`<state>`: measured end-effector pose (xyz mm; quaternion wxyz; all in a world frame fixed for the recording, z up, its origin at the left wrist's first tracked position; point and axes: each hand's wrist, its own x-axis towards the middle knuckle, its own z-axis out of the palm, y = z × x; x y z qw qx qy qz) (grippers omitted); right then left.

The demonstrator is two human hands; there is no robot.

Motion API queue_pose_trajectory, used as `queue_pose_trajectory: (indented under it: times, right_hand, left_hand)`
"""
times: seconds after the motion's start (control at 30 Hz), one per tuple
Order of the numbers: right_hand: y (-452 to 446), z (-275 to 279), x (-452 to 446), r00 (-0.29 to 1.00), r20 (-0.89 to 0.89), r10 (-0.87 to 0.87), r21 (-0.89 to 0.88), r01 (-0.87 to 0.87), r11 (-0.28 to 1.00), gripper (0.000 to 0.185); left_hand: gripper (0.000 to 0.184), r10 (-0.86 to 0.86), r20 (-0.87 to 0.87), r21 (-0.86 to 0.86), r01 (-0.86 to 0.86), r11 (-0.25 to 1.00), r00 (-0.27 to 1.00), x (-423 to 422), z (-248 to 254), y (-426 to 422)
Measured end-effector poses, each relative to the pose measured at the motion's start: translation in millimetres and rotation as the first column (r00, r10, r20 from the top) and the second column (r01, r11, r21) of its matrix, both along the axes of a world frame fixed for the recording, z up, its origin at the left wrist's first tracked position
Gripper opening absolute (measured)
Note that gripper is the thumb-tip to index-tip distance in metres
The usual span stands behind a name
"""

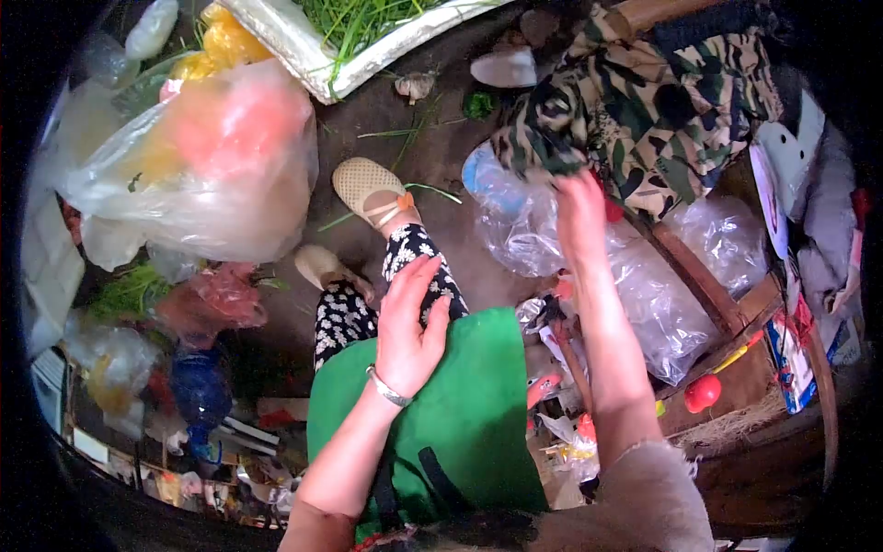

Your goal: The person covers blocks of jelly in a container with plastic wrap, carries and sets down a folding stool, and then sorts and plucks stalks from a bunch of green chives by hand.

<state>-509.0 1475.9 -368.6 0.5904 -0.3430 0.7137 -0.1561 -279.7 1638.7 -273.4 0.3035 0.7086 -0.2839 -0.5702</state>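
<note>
My left hand [411,329], with a silver watch or bracelet [386,386] on the wrist, hangs above my lap. Its fingers are stretched out and hold nothing. Below it are the green apron [460,386] and my black trousers with white flowers [342,322]. Reaching out to the upper right, my right hand [581,216] grips the near end of a camouflage garment [662,110]; the fingertips are partly hidden and blurred by the cloth. The garment drapes over a wooden frame [699,271], beside clear plastic bags [644,294].
A large clear plastic bag [212,202] with pink and yellow contents stands at left. A white foam box [368,69] of green grass is at the top. A red ball-like object [702,393], a blue bottle [200,386] and a tan shoe [363,189] lie around the dark floor.
</note>
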Motion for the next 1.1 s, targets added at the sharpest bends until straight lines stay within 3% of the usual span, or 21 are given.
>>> queue_pose_trajectory:
  times: [0.03,0.1,0.13,0.23,0.3,0.37,0.4,0.43,0.47,0.5,0.57,0.63,0.67,0.73,0.8,0.83,0.87,0.9,0.97,1.03,1.1]
  right_hand:
    - [-6.1,39.9,14.7,0.964,0.256,-0.075,-0.07,0.096,0.993,0.043]
    - [-11.7,71.1,0.5,0.986,-0.147,0.075,0.022,-0.072,0.997,0.029]
    - [-13.7,85.5,-5.2,0.988,-0.145,0.061,0.012,-0.06,0.998,0.029]
    - [-26.5,127.7,13.9,0.964,-0.081,0.253,-0.062,-0.259,0.964,0.022]
    - [-40.3,140.8,5.4,0.896,-0.107,0.431,-0.063,-0.439,0.896,0.021]
    - [-39.2,133.7,2.4,0.92,-0.066,0.385,-0.062,-0.389,0.919,0.027]
    - [-42.2,139.5,32.5,0.97,0.242,0.032,0.009,-0.036,0.999,0.032]
    - [-44.3,140.4,46.7,0.809,0.481,-0.338,0.187,0.282,0.941,0.037]
    - [-33.9,116.8,28.1,0.738,0.535,-0.411,0.25,0.327,0.911,0.047]
    - [-30.1,108.2,48.8,0.718,0.285,-0.635,0.314,0.556,0.77,0.052]
    - [-17.2,93.0,62.7,0.704,0.247,-0.666,0.359,0.572,0.737,0.051]
    - [-9.5,76.6,64.6,0.682,0.218,-0.698,0.427,0.576,0.697,0.051]
    - [-4.8,68.0,62.7,0.67,0.209,-0.712,0.452,0.58,0.678,0.051]
    - [22.4,43.9,45.9,0.916,0.279,-0.287,0.104,0.268,0.958,0.044]
    - [24.7,39.9,39.0,0.672,0.461,-0.579,0.273,0.514,0.813,0.037]
    - [25.1,44.8,47.7,0.976,0.079,-0.204,-0.058,0.208,0.976,0.03]
    - [19.2,48.5,51.4,0.942,0.165,-0.294,-0.023,0.301,0.953,0.027]
    - [16.8,47.2,49.2,0.978,0.102,-0.183,-0.095,0.193,0.977,0.025]
    - [16.1,50.5,37.8,0.926,-0.279,0.253,-0.294,-0.333,0.896,0.023]
    - [17.2,60.4,34.7,0.826,-0.462,0.323,-0.256,-0.473,0.843,0.024]
    - [14.1,77.1,28.5,0.988,-0.147,0.038,-0.242,-0.074,0.968,0.033]
  left_hand:
    - [0.04,0.039,0.009,-0.079,-0.038,0.996,0.999,-0.8,-1.2,-6.0]
    - [0.038,0.122,-0.07,-0.075,-0.127,0.989,0.99,1.5,2.5,-24.0]
    - [0.035,0.135,-0.101,-0.036,-0.139,0.99,0.986,4.2,8.2,-36.9]
    - [0.034,0.004,0.01,-0.262,-0.001,0.965,1.0,11.1,-6.6,-73.8]
    - [0.035,-0.062,-0.062,-0.29,0.042,0.956,0.996,10.2,-25.9,-111.0]
    - [0.055,-0.172,-0.357,-0.2,0.104,0.974,0.918,-7.9,-48.4,-138.5]
    - [0.062,-0.096,-0.566,-0.17,-0.002,0.986,0.819,-26.4,-51.6,-144.0]
    - [0.07,-0.016,-0.745,-0.111,-0.1,0.989,0.667,-45.2,-51.4,-151.7]
    - [0.075,0.144,-0.847,0.046,-0.2,0.979,0.511,-62.5,-51.6,-156.4]
    - [0.08,0.303,-0.896,0.224,-0.26,0.939,0.325,-75.7,-46.1,-161.4]
    - [0.06,0.322,-0.718,0.301,-0.143,0.943,0.617,-94.2,-57.4,-165.9]
    - [0.045,0.42,-0.79,0.356,-0.224,0.907,0.447,-83.8,-54.3,-168.8]
    - [0.034,0.47,-0.763,0.389,-0.265,0.882,0.444,-81.9,-48.6,-171.6]
    - [0.03,0.473,-0.716,0.412,-0.237,0.88,0.514,-82.0,-48.0,-174.2]
    - [0.027,0.468,-0.64,0.414,-0.24,0.878,0.609,-85.8,-46.7,-181.6]
    - [0.027,0.471,-0.596,0.417,-0.25,0.874,0.651,-89.7,-47.8,-184.7]
    - [0.027,0.475,-0.551,0.415,-0.269,0.869,0.686,-94.5,-49.5,-184.2]
    - [0.028,0.479,-0.523,0.408,-0.286,0.867,0.705,-100.9,-57.0,-180.9]
    - [0.029,0.433,-0.356,0.377,-0.297,0.877,0.828,-112.3,-72.2,-174.4]
    - [0.03,0.394,-0.35,0.259,-0.316,0.913,0.85,-103.8,-69.2,-178.4]
    - [0.03,0.373,-0.428,0.119,-0.358,0.926,0.823,-94.0,-72.9,-179.5]
